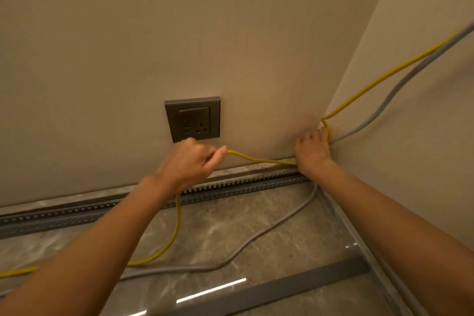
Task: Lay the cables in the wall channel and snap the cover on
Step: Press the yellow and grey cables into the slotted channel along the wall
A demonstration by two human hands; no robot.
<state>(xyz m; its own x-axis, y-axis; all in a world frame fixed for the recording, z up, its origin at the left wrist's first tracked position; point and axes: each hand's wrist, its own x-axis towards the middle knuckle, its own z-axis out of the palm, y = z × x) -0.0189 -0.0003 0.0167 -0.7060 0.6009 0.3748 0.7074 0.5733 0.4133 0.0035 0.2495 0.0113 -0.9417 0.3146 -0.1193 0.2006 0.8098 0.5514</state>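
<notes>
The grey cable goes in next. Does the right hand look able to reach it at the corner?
Probably yes: the grey cable passes just beside the right hand, nothing between them, though that hand grips the yellow cable and would need freeing.

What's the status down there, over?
Left hand pinches yellow cable, right hand grips it at the corner. Channel uncovered. Grey cable loose on floor.
</notes>
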